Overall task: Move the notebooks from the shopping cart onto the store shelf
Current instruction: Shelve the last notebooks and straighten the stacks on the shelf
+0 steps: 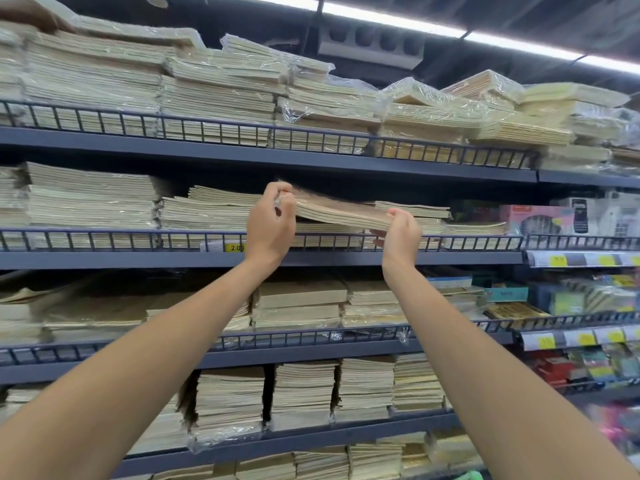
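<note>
Notebooks (pixel 341 213), gripped by left hand (pixel 272 225) and right hand (pixel 400 235), tilt above wire rail (pixel 114 239).

Thin plastic-wrapped bundle of cream-paged, brown-covered notebooks (pixel 341 211), tilted down rightward, low over the dark blue metal middle shelf (pixel 138 259).

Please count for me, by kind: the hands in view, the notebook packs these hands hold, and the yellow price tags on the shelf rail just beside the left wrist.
Hands: 2 (left hand, right hand)
Held notebook pack: 1
Yellow price tag: 1
Total: 4
</note>
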`<act>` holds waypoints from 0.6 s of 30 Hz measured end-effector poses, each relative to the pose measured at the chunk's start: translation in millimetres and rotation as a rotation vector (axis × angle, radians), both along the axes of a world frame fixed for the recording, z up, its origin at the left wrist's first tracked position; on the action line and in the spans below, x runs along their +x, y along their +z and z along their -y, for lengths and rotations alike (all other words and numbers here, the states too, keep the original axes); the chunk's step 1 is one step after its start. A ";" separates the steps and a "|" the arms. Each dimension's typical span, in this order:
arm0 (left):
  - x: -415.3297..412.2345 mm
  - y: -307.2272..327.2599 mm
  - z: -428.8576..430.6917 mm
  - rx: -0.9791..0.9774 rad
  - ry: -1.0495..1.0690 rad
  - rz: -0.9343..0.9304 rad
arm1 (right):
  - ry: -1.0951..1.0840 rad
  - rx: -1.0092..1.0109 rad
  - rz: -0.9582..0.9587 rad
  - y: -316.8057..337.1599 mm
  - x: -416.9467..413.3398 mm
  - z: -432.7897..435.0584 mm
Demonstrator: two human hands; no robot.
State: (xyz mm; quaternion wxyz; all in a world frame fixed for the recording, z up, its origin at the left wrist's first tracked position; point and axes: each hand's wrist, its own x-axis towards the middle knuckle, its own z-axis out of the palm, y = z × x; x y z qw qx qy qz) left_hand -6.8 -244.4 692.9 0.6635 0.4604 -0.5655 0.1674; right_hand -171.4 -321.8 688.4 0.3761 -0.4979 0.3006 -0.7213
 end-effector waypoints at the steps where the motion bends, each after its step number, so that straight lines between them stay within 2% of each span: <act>1: 1.1 1.2 1.6 0.014 -0.003 -0.003 | 0.013 0.019 -0.009 1.5 1.9 2.6; 9: 4.4 18.6 22.8 0.139 -0.024 0.012 | -0.088 0.071 -0.083 7.2 16.1 29.3; 13: 10.5 23.0 40.5 0.210 -0.031 -0.010 | -0.116 0.026 -0.130 13.3 27.3 36.5; 16: 14.3 25.7 53.4 0.254 -0.036 -0.051 | -0.141 -0.084 -0.289 12.9 42.6 38.3; 18: 14.9 25.6 60.3 0.265 -0.020 -0.055 | -0.181 -0.099 -0.479 7.7 54.7 42.3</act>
